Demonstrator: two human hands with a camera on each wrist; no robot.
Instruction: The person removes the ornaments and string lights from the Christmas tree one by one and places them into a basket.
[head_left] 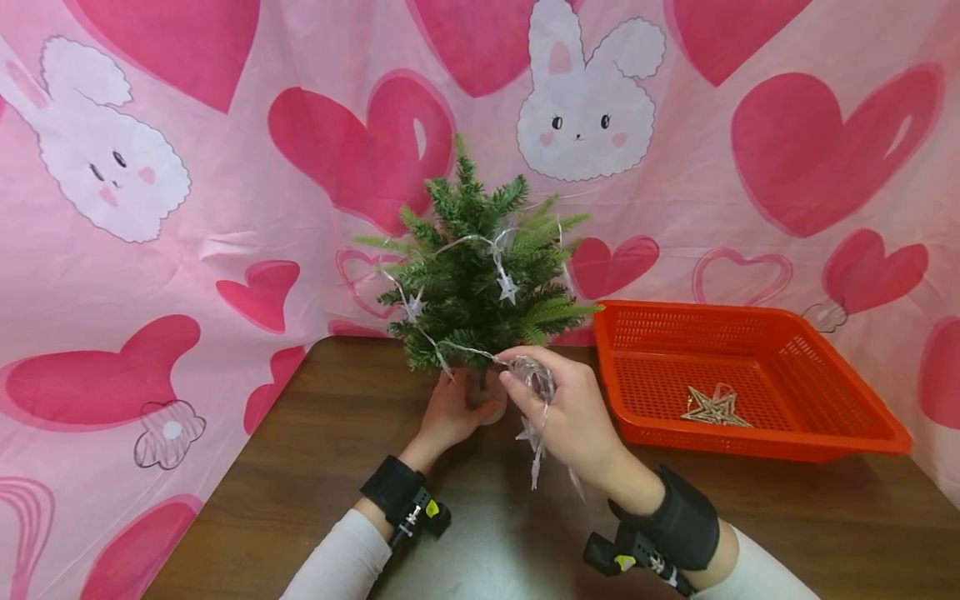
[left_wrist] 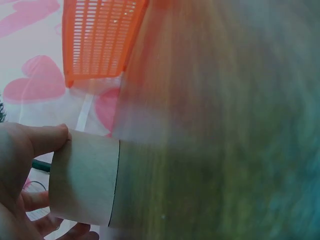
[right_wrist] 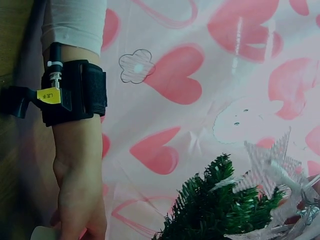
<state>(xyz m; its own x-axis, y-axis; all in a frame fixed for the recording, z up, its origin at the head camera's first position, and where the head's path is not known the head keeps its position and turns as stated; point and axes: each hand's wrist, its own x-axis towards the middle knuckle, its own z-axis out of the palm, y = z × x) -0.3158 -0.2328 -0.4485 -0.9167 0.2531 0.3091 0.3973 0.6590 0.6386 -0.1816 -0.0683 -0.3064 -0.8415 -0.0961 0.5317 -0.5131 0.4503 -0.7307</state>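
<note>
Item: one small artificial tree with dark green bristly branches and lighter green tips [head_left: 465,267], upright at the back of the brown wood-grain tabletop [head_left: 337,400].
Foot of same: a pale, smooth, round-sided base [left_wrist: 85,180].
Left hand [head_left: 450,412]: curled about the base, thumb on one side and fingers on the other, as the left wrist view shows.
Item: one string of clear, thin-wired lights with translucent star-shaped pieces [head_left: 507,287], partly draped across the front of the branches, the rest a coiled bundle [head_left: 534,375].
Right hand [head_left: 573,412]: drawn narrow, pinching the coiled bundle between thumb and fingers, just in front of the lower branches; a few stars and loose strands dangle beneath it (one clear ribbed star looms large in the right wrist view).
Item: one orange-red, rectangular, perforated plastic basket [head_left: 757,437], on the tabletop to the right of the tree; whether branch tips touch its corner cannot be told.
Contents: one gold, glittery, openwork five-pointed star [head_left: 714,407], lying on the basket's floor.
Worn: black wrist straps [head_left: 678,521] with small mounts; white sleeves [head_left: 341,554].
Backdrop: pink cloth [head_left: 247,221] printed with hearts, white rabbits and flowers.
</note>
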